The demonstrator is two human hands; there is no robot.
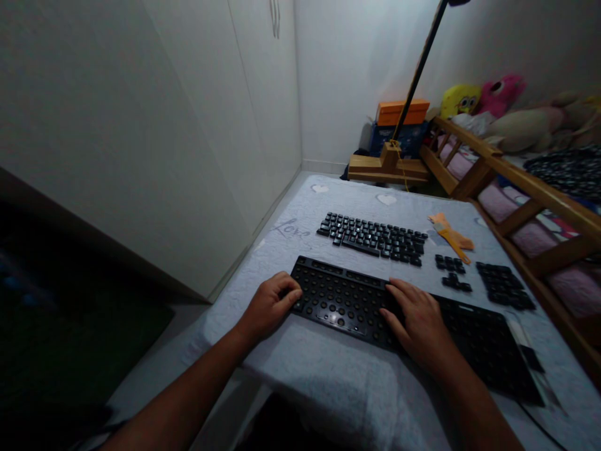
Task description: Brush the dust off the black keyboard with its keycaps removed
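Note:
A black keyboard (338, 300) with its keycaps off lies across the near part of the cloth-covered table, showing rows of bare round key posts. At its left end my left hand (276, 300) is closed, thumb and forefinger together at the lower left corner. Whatever is between those fingertips is hidden. My right hand (416, 316) rests across the keyboard's middle, fingers stretched and thumb apart, holding nothing. Beyond the keyboard, the loose black keycaps (370, 237) are laid out in keyboard order, with smaller keycap groups (451, 263) and a number-pad block (504, 285) to the right.
An orange cloth-like piece with a yellow handle (451, 239) lies beyond the small keycap groups. A cable (539, 426) runs off at the lower right. A white wardrobe (201, 125) stands left, a wooden bed rail (539, 178) right, and a wooden stand (387, 164) behind the table.

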